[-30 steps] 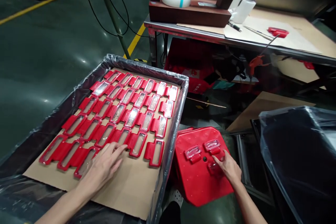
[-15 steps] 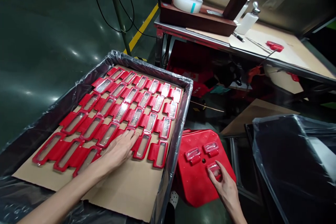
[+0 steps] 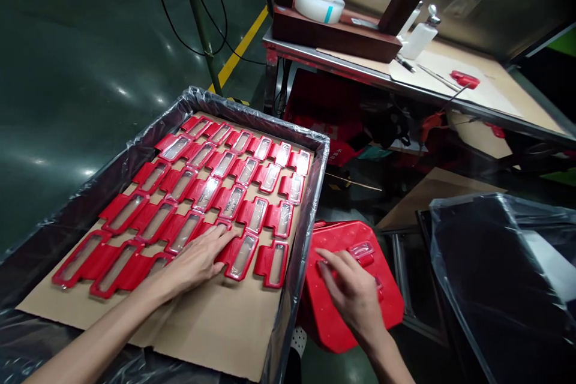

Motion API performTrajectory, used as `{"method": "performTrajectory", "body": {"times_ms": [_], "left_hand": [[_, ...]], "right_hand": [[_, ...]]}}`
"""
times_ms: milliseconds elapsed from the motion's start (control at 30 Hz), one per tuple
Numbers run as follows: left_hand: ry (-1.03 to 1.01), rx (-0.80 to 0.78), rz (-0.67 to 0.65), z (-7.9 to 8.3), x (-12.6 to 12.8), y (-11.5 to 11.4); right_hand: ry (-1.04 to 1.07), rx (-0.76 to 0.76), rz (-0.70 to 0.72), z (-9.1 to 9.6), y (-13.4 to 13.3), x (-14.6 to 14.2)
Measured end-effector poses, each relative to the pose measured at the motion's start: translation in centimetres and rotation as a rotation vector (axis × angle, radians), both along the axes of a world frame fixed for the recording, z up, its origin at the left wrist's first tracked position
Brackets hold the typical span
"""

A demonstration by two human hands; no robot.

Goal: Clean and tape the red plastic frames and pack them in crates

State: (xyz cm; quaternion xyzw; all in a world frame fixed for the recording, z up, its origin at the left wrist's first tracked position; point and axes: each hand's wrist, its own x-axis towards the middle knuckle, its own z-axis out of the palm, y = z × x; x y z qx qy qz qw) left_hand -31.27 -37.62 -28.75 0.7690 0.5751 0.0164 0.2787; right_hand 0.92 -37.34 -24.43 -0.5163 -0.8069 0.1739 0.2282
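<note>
A box lined with black plastic (image 3: 316,192) holds a cardboard sheet (image 3: 225,324) covered with rows of red plastic parts with clear windows (image 3: 234,201). My left hand (image 3: 193,261) lies open and flat on the nearest row, its fingertips on a part near the front. To the right, lower down, stands a red stool (image 3: 389,306) with loose red parts on it, one showing at its top (image 3: 361,249). My right hand (image 3: 353,294) hovers over the stool with fingers stretched toward its left side, covering the other parts.
A workbench (image 3: 450,81) stands behind with a tape roll (image 3: 318,3), a white bottle (image 3: 416,39) and a red part (image 3: 464,78). A second plastic-lined black bin (image 3: 504,276) sits at the right. The green floor with a yellow line (image 3: 243,48) is at the left.
My right hand has moved left and up across the stool, from the lower part toward the left one. The left hand has stayed on the tray's front row, sliding slightly.
</note>
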Motion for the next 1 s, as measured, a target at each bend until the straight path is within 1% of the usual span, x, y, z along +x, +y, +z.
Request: {"method": "performTrajectory", "body": {"times_ms": [67,100,167,233,300,367,433,567,633,767,900,1000], "left_hand": [[0.015,0.020,-0.013,0.0,0.2,0.0],[0.026,0.033,-0.020,0.0,0.3,0.1],[0.057,0.050,-0.046,0.1,0.5,0.2],[0.094,0.048,-0.063,0.0,0.7,0.3],[0.127,0.029,-0.063,-0.3,0.7,0.3],[0.134,0.004,-0.059,-0.4,0.6,0.2],[0.125,-0.025,-0.064,-0.4,0.6,0.1],[0.114,-0.080,-0.074,-0.3,0.8,-0.1],[0.089,-0.067,-0.057,-0.4,0.9,-0.1],[0.043,-0.022,-0.032,-1.0,0.9,-0.2],[0.051,-0.032,-0.058,-1.7,0.6,-0.4],[0.045,-0.017,-0.052,-2.3,0.4,-0.6]], "right_hand": [[-0.220,0.071,0.187,0.7,2.6,-3.8],[-0.328,0.079,0.281,0.7,4.0,-5.6],[-0.471,0.079,0.474,0.4,6.6,-8.6],[-0.586,0.065,0.614,-0.1,8.6,-10.9],[-0.697,0.032,0.699,-0.4,9.8,-12.5],[-0.782,0.008,0.747,-0.5,10.4,-13.4],[-0.832,0.017,0.783,-0.5,10.6,-13.9],[-0.888,0.062,0.876,-0.4,11.2,-14.3],[-0.895,0.075,0.907,-0.5,11.7,-14.3],[-0.888,0.118,0.946,-1.0,12.5,-14.2],[-0.871,0.131,0.934,-1.5,12.7,-14.1],[-0.850,0.139,0.927,-1.9,12.7,-13.9]]}}
